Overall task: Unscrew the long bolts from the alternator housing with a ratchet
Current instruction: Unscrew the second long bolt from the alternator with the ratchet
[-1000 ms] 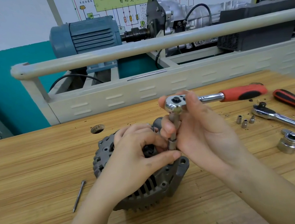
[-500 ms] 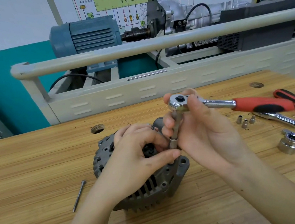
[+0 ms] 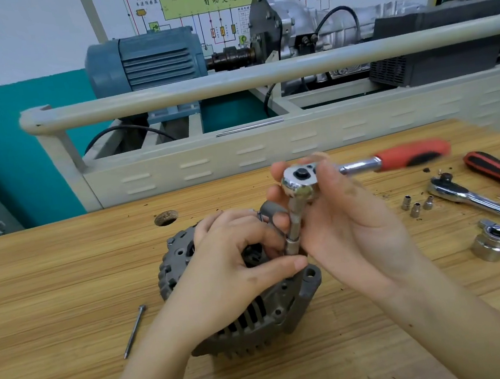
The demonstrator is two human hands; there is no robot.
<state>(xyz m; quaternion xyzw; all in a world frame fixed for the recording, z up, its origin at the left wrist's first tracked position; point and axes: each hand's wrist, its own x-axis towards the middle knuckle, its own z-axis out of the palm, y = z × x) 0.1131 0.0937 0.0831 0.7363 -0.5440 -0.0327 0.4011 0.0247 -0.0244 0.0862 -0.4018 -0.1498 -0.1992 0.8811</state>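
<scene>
Right hand [image 3: 340, 224] gripping ratchet [image 3: 302, 182] head, left hand [image 3: 236, 262] pinching socket extension [image 3: 293, 231] above alternator housing [image 3: 259, 313], loose bolt [image 3: 134, 330] alongside

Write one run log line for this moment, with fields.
step: unscrewing bolt | right hand: holds ratchet head | left hand: pinches socket on alternator | removed bolt: on bench

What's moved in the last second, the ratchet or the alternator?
The ratchet: its red handle swung toward the person, then back away. Right hand keeps hold of the head, left hand stays at the socket. Alternator and loose bolt unchanged.
</scene>
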